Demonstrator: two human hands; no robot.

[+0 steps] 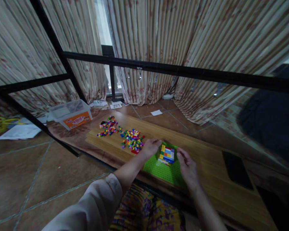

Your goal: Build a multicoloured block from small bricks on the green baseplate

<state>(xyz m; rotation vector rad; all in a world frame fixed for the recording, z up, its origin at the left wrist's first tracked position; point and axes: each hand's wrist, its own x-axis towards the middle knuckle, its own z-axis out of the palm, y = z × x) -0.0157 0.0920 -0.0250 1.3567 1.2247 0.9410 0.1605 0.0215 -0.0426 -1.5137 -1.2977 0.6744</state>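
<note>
A green studded baseplate (pixel 159 169) lies on the wooden board. Near its far edge stands a block of stacked toy bricks (pixel 167 154) in blue, white, yellow and red. My left hand (pixel 152 147) is at the plate's far left corner, fingers bent together over the edge. At the far right corner, my right hand (pixel 187 163) has its thumb and fingers closed about the plate's edge. Both hands flank the brick stack without visibly touching it. The fingertips are partly hidden and blurred.
Loose coloured bricks (pixel 133 139) lie in heaps left of the plate. A clear plastic box (pixel 71 113) with an orange label stands farther left. A black flat object (pixel 237 170) rests at the right. A black metal bar (pixel 159 65) crosses before the curtains.
</note>
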